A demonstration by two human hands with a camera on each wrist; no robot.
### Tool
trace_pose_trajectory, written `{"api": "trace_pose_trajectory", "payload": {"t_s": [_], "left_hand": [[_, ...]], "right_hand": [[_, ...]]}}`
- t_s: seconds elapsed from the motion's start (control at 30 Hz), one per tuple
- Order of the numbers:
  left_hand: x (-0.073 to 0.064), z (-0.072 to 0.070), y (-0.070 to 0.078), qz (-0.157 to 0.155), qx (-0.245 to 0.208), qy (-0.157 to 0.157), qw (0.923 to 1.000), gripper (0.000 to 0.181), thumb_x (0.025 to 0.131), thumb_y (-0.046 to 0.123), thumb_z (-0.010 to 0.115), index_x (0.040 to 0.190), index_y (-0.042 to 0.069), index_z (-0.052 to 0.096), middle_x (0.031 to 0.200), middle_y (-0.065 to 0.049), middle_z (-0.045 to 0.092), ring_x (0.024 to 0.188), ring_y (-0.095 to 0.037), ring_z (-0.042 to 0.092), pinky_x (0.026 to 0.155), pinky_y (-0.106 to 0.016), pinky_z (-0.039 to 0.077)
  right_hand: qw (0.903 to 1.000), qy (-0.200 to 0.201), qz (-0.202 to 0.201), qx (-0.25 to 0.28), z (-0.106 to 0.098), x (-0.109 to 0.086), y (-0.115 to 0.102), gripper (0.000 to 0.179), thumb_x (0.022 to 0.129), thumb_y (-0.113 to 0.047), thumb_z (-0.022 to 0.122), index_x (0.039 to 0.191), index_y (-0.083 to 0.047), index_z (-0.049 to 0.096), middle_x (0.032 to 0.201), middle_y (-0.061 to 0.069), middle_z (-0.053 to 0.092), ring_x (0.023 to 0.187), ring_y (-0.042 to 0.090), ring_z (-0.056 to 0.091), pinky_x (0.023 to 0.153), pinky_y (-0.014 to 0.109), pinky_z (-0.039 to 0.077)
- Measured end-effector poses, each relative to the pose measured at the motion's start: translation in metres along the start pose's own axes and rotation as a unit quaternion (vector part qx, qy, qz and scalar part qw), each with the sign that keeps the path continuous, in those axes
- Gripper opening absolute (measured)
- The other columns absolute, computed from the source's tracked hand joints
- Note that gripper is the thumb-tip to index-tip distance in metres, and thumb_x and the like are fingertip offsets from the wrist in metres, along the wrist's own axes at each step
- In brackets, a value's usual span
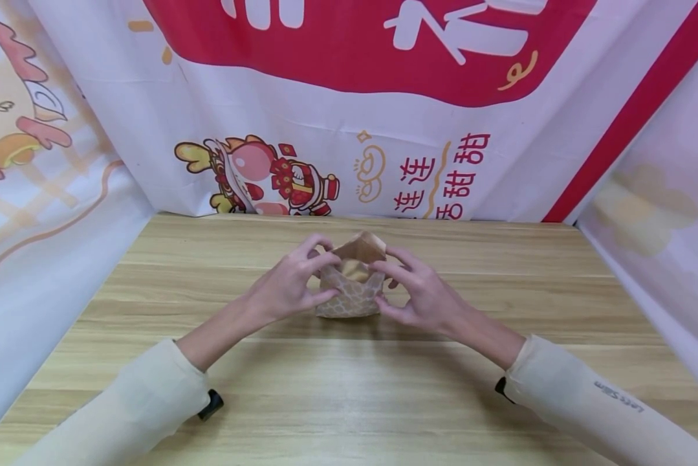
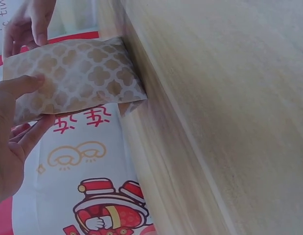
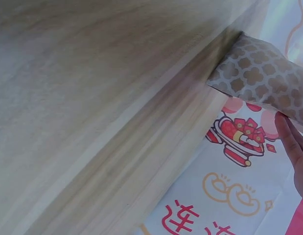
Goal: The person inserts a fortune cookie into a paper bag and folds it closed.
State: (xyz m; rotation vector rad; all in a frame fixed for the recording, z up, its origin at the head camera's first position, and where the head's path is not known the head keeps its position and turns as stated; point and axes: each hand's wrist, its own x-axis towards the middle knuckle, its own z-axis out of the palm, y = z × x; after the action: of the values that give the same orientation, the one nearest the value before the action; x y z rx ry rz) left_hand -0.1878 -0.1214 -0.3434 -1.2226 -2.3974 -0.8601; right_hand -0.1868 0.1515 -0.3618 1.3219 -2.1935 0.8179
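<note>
A small brown paper bag (image 1: 351, 305) with a white quatrefoil pattern stands upright on the table in the head view. Its mouth gapes at the top, and a pale tan area shows inside. My left hand (image 1: 296, 279) pinches the left side of the mouth, with its thumb on the patterned front. On the opposite side my right hand (image 1: 427, 294) grips the rim, fingers at the top and thumb lower down. In the left wrist view, the left thumb presses the bag's face while other fingers lie behind it. The right wrist view cuts off most of the right hand (image 3: 299, 166).
The bag stands on a light wood-grain table (image 1: 349, 388). A white and red printed cloth (image 1: 349, 110) hangs behind the table's far edge. Printed cloth walls (image 1: 645, 213) also flank the left and right sides.
</note>
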Motion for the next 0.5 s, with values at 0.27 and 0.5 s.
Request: {"api": "trace_pose_trajectory", "payload": {"t_s": [0.27,0.5], "left_hand": [[0.0021,-0.0007,0.0022,-0.007,0.01,-0.019,0.9998,0.03,0.079,0.005,0.09,0.103,0.001,0.071,0.12,-0.016,0.054,0.089,-0.024,0.069,0.071,-0.022,0.061],[0.0008,-0.0011,0.0022,0.018,0.056,0.0,0.9983,0.047,0.08,0.013,0.091,0.119,0.007,0.066,0.126,-0.015,0.055,0.082,-0.022,0.066,0.06,-0.024,0.057]], "right_hand": [[0.9997,-0.014,0.015,-0.013,-0.0011,0.0032,-0.0029,0.05,0.077,-0.009,0.084,0.122,-0.003,0.066,0.134,0.023,0.057,0.092,0.027,0.068,0.068,0.03,0.063],[0.9996,0.0,0.027,0.011,-0.0041,0.0032,-0.0012,0.07,0.075,-0.008,0.087,0.139,-0.006,0.058,0.14,0.02,0.056,0.096,0.024,0.069,0.071,0.027,0.062]]}}
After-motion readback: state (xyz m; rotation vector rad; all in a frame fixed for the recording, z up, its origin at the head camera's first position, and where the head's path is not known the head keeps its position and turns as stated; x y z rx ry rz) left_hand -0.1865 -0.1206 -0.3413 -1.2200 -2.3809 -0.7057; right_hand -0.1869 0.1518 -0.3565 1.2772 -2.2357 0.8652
